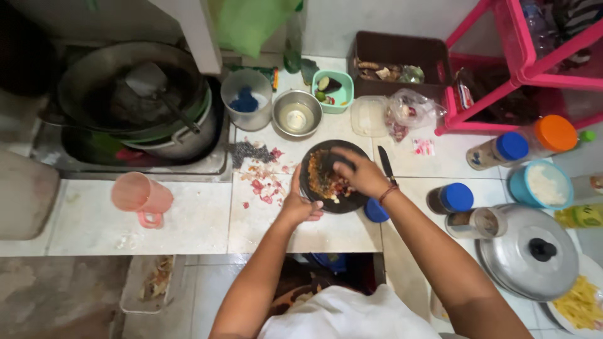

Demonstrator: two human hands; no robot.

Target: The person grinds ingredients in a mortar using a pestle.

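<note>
Dark stone mortar (pixel 314 188) sits in the middle of the white tiled tabletop (pixel 188 220), loaded with chopped chili and spice bits. Left hand (pixel 300 204) is wrapped on its near-left rim, fingers curled over the edge. Right hand (pixel 358 172) is down in the bowl, fingers bunched around something I can't make out. A black knife (pixel 386 164) lies just right of the mortar, and a blue lid (pixel 375 211) sits by its lower right edge. Onion peels (pixel 264 182) are scattered to the left, a steel bowl (pixel 296 113) stands behind, and a pink jug (pixel 141 198) is well off to the left.
</note>
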